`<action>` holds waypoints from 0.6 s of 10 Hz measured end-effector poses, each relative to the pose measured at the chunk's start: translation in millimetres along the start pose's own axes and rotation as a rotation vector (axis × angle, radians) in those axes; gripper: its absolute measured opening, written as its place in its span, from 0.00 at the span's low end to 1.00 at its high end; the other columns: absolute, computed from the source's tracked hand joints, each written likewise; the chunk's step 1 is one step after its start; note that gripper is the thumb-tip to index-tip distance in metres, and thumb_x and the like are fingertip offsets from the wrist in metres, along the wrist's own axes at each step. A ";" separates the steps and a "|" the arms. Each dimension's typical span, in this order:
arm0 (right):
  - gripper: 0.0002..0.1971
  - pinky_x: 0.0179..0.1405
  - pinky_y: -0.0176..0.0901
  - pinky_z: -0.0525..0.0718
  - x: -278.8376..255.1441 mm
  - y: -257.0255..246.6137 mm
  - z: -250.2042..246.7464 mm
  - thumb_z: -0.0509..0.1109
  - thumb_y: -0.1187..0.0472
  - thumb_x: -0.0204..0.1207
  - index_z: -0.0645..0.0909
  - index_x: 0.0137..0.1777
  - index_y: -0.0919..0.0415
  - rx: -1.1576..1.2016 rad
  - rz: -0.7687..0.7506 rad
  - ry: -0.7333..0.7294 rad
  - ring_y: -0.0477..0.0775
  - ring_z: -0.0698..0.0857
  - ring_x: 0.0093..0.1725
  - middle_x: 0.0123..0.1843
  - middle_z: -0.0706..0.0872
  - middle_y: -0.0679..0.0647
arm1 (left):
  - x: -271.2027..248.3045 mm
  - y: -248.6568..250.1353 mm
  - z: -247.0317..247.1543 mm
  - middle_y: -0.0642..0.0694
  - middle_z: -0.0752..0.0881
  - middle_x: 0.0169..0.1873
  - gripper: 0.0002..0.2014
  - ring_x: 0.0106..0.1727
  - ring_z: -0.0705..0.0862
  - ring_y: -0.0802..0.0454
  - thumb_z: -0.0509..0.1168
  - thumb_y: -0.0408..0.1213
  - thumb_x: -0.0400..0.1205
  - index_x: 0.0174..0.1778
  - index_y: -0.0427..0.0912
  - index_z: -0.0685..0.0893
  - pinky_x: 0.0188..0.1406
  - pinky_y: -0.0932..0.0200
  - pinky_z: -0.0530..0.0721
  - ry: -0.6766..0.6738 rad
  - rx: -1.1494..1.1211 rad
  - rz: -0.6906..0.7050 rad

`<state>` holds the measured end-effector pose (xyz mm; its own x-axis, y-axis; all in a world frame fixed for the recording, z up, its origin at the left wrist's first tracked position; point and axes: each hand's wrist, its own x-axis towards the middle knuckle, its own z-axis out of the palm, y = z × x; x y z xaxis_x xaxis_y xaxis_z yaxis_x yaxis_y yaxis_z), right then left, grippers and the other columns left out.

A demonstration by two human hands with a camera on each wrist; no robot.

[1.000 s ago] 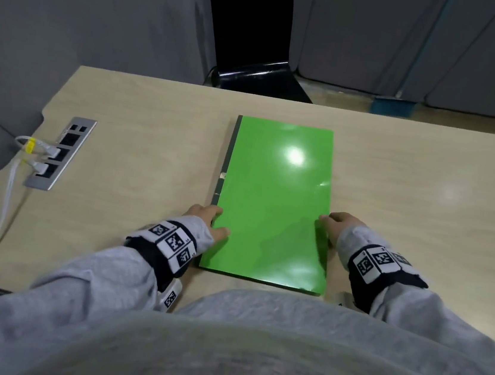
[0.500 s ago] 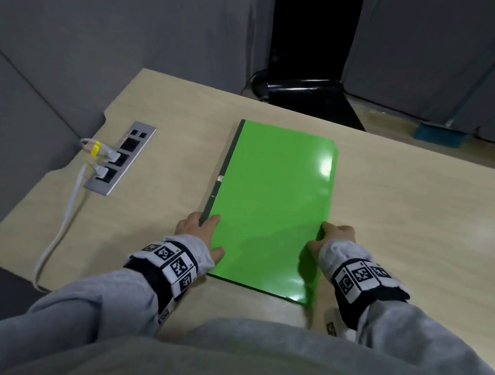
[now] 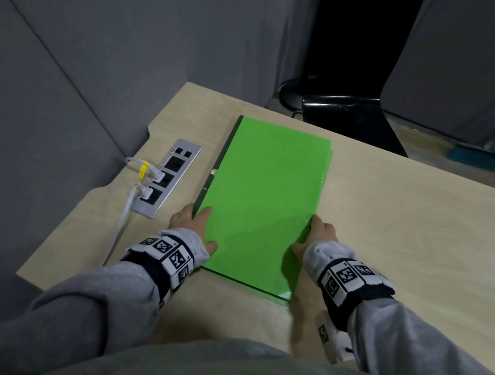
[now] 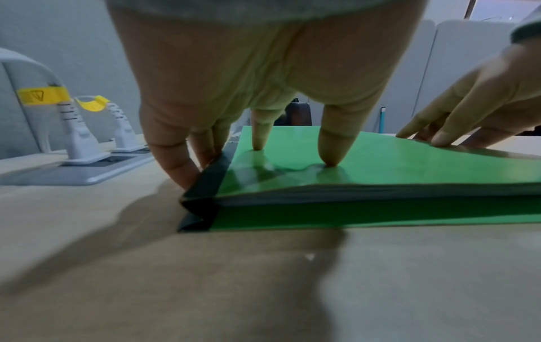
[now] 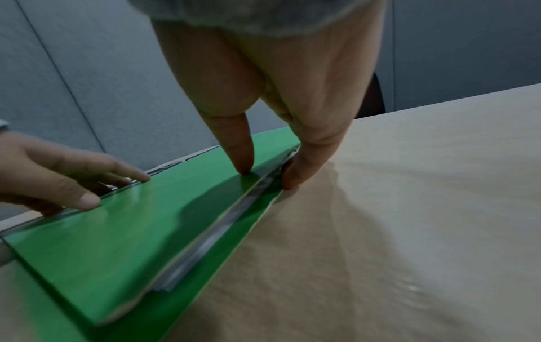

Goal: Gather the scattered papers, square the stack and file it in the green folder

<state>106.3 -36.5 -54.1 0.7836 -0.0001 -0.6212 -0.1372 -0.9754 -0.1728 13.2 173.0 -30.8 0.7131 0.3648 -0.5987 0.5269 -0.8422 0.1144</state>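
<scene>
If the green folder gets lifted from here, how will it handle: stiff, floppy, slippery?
Probably floppy: the thin cover of the green folder dimples under fingertips of the left hand. Likely slippery: its glossy surface mirrors them. The paper stack shows between the covers at the open side by the right hand, so tilting that way might spill sheets.

Closed green folder (image 3: 264, 202), papers (image 4: 380, 193) inside

Grey sleeves (image 3: 96, 293), black wrist straps (image 3: 149, 268), white square-coded tags (image 3: 162, 244)

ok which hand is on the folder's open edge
The right hand, at the green folder's open edge where the paper stack shows; the left hand is at the dark spine.
</scene>
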 end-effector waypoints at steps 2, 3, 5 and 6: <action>0.38 0.69 0.52 0.73 -2.8 2.8 -1.4 0.70 0.63 0.75 0.53 0.80 0.57 0.073 0.003 0.029 0.65 0.74 0.72 0.77 0.66 0.61 | 3.8 -1.5 2.9 0.44 0.44 0.83 0.40 0.82 0.50 0.36 0.67 0.48 0.77 0.80 0.58 0.50 0.79 0.39 0.60 -0.013 -0.009 0.032; 0.38 0.71 0.51 0.72 -6.3 6.9 0.2 0.71 0.61 0.75 0.54 0.81 0.59 0.094 -0.066 0.032 0.64 0.72 0.73 0.77 0.66 0.63 | 3.4 -1.3 1.3 0.44 0.44 0.83 0.40 0.82 0.51 0.37 0.67 0.48 0.77 0.80 0.56 0.50 0.79 0.40 0.60 -0.012 -0.014 0.046; 0.38 0.69 0.55 0.77 -18.5 15.3 -10.7 0.74 0.53 0.71 0.60 0.78 0.60 0.195 -0.131 -0.007 0.63 0.78 0.68 0.71 0.76 0.63 | -2.9 -1.0 0.4 0.44 0.41 0.83 0.40 0.83 0.49 0.39 0.66 0.50 0.78 0.81 0.55 0.49 0.81 0.44 0.59 0.000 -0.015 0.042; 0.38 0.70 0.57 0.76 -27.6 32.7 -14.4 0.70 0.47 0.75 0.57 0.80 0.58 0.206 -0.100 -0.016 0.62 0.76 0.71 0.76 0.73 0.60 | -15.7 -5.9 4.3 0.44 0.41 0.83 0.38 0.83 0.50 0.39 0.65 0.49 0.79 0.81 0.54 0.51 0.81 0.44 0.59 0.069 -0.052 0.051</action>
